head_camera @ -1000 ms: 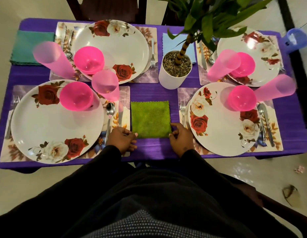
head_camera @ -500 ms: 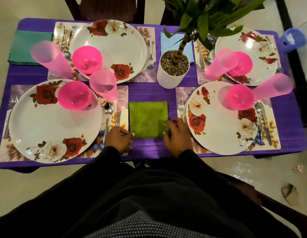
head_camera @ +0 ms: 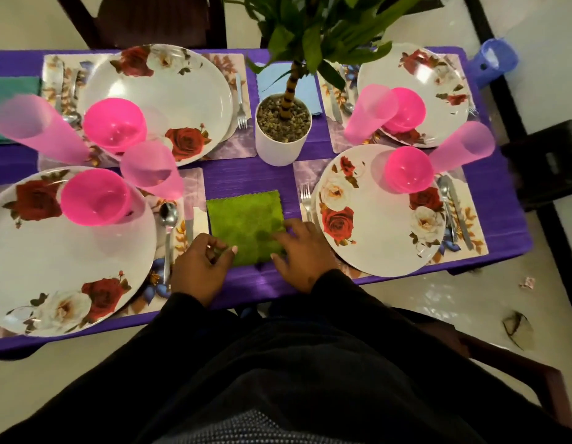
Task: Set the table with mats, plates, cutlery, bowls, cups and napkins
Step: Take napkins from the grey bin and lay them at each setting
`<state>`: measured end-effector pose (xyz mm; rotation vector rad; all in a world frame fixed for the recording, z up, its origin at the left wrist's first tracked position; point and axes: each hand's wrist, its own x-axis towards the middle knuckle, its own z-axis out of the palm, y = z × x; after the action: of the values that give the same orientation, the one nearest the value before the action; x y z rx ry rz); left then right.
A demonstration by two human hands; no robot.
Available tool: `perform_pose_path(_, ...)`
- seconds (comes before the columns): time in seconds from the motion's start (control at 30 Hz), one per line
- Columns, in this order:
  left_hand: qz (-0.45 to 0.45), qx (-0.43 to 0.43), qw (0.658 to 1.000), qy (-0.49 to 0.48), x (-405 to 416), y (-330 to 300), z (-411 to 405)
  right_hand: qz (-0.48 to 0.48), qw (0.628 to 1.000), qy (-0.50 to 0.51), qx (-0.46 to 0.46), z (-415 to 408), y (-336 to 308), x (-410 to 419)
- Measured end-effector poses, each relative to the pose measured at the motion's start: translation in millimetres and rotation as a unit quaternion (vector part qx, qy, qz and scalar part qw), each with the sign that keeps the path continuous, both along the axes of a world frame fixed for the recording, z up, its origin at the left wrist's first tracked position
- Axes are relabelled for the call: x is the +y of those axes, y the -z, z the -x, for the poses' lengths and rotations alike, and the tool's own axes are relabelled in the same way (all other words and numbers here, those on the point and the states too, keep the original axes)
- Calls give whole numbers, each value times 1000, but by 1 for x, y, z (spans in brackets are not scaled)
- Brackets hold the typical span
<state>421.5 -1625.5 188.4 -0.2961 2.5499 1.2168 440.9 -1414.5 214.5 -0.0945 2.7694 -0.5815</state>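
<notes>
- Head view: the green napkin (head_camera: 247,227) lies flat on the purple tablecloth (head_camera: 243,174), on the near side of the white plant pot (head_camera: 283,131) that stands mid-table.
- The left hand (head_camera: 199,267) sits at the napkin's near left corner; its fingers are curled and the thumb and fingertips pinch that corner.
- The right hand (head_camera: 300,251) rests on the napkin's near right part, fingers spread and nearly straight, pressing the cloth down rather than gripping it.
- Left of the napkin is a floral mat (head_camera: 190,190) carrying a rose-patterned plate (head_camera: 66,251), with a pink bowl (head_camera: 95,201) on the plate's far part, a pale pink cup (head_camera: 151,169) beyond it, and a spoon (head_camera: 167,219) between plate and napkin.
- Right of the napkin a fork (head_camera: 306,201) lies just beside a second rose plate (head_camera: 379,209), which bears another pink bowl (head_camera: 408,169); a knife and spoon lie on that plate's far right side.
- Beyond the napkin, either side of the pot, two more settings show plates, pink bowls and pink cups.
- A light blue napkin (head_camera: 305,91) lies behind the pot, partly hidden by the plant's stem and leaves.
- A teal napkin (head_camera: 14,88) lies at the table's far left edge.
- Dark sleeves cover both forearms.
</notes>
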Motion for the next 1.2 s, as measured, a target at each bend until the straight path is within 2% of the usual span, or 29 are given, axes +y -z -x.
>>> perform_pose_path(0.13, -101, 54, 993, 13, 42, -19, 4, 55, 998, 31, 29, -5, -20, 38)
perform_pose_path(0.27, -165, 50, 984, 49, 103, -33, 16, 71, 994, 77, 36, -5, -31, 93)
perform_pose_path(0.43, -159, 24, 984, 73, 190, -38, 15, 162, 973, 138, 85, -9, -29, 169)
perform_pose_path(0.77, -134, -10, 989, 61, 349, -50, -20, 265, 961, 73, -17, -8, -30, 309)
perform_pose_path(0.93, -136, -13, 988, 73, 387, -60, -28, 285, 954, 91, -9, -12, -43, 356)
perform_pose_path(1.2, -221, -43, 972, 58, 468, -64, -36, 249, 957, 146, 35, -28, -55, 415)
